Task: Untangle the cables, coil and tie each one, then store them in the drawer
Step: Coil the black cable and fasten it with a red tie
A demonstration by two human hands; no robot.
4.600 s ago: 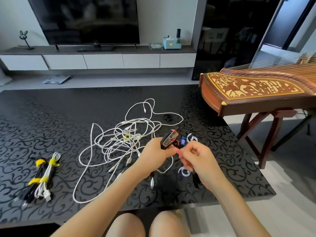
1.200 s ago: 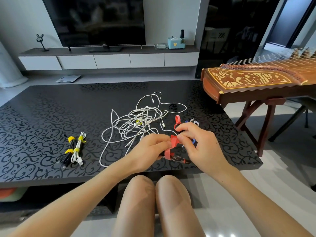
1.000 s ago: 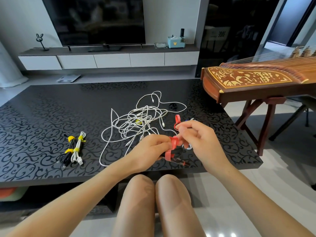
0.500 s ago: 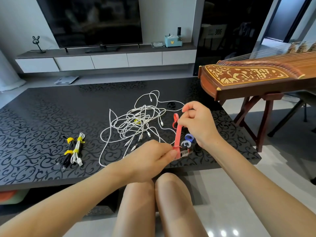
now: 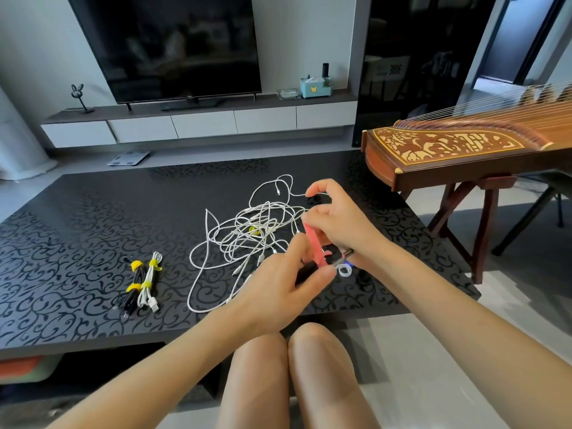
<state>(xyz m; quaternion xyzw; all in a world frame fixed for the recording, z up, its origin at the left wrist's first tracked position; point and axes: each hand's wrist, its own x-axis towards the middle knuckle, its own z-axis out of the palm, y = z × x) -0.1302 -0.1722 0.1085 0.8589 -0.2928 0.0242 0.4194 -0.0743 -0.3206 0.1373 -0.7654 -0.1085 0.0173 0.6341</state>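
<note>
Red strap, slanted — each end in a pinching grip, right hand above left hand.

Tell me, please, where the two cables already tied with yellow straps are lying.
In the head view, the two tied cables lie side by side on the left part of the black table, left of the white cable tangle and apart from it.

Home living room (television, zither)
</note>
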